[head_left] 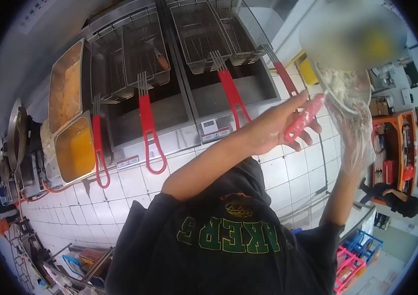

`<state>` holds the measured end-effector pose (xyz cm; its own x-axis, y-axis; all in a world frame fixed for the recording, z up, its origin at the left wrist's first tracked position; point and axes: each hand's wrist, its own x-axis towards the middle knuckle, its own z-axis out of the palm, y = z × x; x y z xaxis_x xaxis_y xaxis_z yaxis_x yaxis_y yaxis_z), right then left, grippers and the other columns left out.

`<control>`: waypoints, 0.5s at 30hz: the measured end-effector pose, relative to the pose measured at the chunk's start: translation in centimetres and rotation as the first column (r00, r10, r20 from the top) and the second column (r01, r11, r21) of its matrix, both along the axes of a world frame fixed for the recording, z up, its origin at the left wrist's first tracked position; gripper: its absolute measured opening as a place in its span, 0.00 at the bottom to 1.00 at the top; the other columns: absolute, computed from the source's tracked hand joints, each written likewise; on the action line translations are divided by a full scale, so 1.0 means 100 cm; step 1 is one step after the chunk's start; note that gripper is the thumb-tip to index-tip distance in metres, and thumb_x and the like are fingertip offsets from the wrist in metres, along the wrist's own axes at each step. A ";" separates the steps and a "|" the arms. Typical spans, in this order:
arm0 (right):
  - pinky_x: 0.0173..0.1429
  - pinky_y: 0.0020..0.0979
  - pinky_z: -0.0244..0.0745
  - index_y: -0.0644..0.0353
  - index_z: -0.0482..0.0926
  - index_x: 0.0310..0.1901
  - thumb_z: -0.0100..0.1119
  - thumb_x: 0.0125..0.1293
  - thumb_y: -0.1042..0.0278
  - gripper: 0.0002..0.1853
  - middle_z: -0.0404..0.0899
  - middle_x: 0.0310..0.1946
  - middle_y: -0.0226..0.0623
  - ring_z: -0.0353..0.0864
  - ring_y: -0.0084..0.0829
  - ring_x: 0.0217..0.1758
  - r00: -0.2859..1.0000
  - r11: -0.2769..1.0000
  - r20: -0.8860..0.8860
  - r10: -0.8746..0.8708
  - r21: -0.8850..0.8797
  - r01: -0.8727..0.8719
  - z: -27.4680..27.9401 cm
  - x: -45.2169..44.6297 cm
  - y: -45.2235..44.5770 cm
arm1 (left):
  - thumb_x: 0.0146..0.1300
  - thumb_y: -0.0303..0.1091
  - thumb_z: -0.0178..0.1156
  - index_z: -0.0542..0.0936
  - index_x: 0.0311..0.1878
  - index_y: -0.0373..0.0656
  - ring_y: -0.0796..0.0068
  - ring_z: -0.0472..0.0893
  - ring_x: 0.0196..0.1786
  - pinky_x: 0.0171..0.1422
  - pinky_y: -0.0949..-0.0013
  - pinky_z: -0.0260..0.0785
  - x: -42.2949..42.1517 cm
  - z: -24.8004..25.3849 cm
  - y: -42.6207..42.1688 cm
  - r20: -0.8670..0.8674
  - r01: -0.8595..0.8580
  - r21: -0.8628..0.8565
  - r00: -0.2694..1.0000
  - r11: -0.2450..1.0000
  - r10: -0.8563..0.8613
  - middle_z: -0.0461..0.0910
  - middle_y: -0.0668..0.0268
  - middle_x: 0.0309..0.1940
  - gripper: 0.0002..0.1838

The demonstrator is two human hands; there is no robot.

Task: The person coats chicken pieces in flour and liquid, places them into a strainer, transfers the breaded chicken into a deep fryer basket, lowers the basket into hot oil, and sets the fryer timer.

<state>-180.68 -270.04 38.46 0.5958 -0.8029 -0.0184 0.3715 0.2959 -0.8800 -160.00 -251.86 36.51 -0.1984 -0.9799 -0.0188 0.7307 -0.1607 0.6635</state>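
My left hand (pixel 287 123), bare and dusted with white powder, has its fingers curled under a red handle (pixel 308 115) smeared with the same powder. The handle's upper end reaches toward a metal bowl (pixel 366 96); whether they are joined I cannot make out. White, flour-like stuff (pixel 341 83) fills the bowl. My right hand (pixel 355 130), inside a clear plastic glove, is at the bowl's near rim. Bits of white cling to the glove, and its fingers do not show clearly. A blurred patch hides the area beyond the bowl.
Deep fryers with wire baskets (pixel 201 42) and red handles (pixel 152 137) sticking out stand at the left. Beside them are a tray of orange crumbs (pixel 66 83) and a pan of yellow liquid (pixel 76 147). An orange shelf (pixel 393 147) and another person (pixel 398 199) are at the right.
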 end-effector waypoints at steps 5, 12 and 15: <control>0.77 0.54 0.64 0.67 0.55 0.73 0.44 0.72 0.72 0.29 0.65 0.68 0.59 0.68 0.53 0.70 0.923 0.859 0.276 0.268 0.365 -0.358 -0.006 0.088 -0.062 | 0.72 0.63 0.51 0.74 0.59 0.42 0.72 0.81 0.33 0.35 0.68 0.74 0.037 0.003 -0.040 0.084 -0.171 0.150 0.984 0.974 0.160 0.82 0.65 0.37 0.31; 0.74 0.45 0.67 0.64 0.56 0.73 0.54 0.73 0.55 0.34 0.70 0.64 0.55 0.72 0.47 0.67 0.740 -0.756 0.153 -0.655 -0.134 -0.641 -0.051 0.169 -0.153 | 0.72 0.58 0.57 0.73 0.46 0.42 0.91 0.54 0.17 0.19 0.79 0.43 0.074 0.007 -0.091 0.341 -0.528 0.154 0.822 0.835 0.457 0.57 0.81 0.19 0.24; 0.72 0.43 0.69 0.60 0.63 0.70 0.55 0.73 0.56 0.29 0.69 0.65 0.54 0.73 0.46 0.67 0.846 -0.349 -0.244 -0.474 -0.830 -0.435 -0.053 0.201 -0.192 | 0.73 0.58 0.56 0.72 0.47 0.42 0.90 0.54 0.17 0.19 0.79 0.43 0.094 -0.002 -0.104 0.433 -0.623 0.110 0.731 0.774 0.527 0.57 0.81 0.19 0.24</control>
